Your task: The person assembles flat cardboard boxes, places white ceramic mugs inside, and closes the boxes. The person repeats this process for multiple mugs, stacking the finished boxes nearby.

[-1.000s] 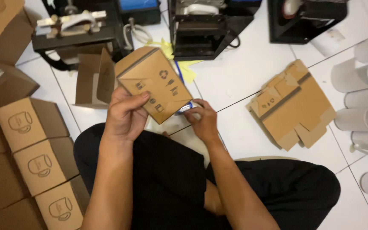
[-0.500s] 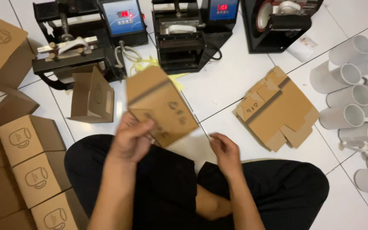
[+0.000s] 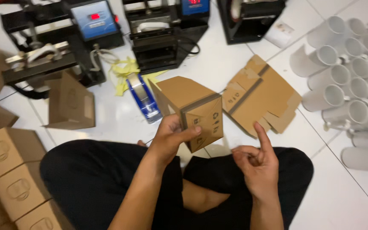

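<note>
Left hand (image 3: 171,138) grasps taped cardboard box (image 3: 192,108), held up. Right hand (image 3: 256,164) free, near box, index finger raised. White mugs (image 3: 350,81) far right.

Black trousers, bare forearms

We look to be in a small mug-printing workshop set up on a white tiled floor (image 3: 218,64), with someone working cross-legged. Beyond the fingers (image 3: 194,133) of the left hand (image 3: 169,140), which grips a taped cardboard box (image 3: 194,111), stand black heat-press machines (image 3: 90,25) with lit displays. Just past that box lies a blue tape dispenser (image 3: 141,99). Beyond the raised finger of the right hand (image 3: 256,164) lies a stack of flattened cartons (image 3: 263,96), and farther right a crowd of blank white mugs (image 3: 350,76) lies on its sides. Left of the left hand's fingers sit folded mug boxes (image 3: 5,151) with a mug outline printed on top.
</note>
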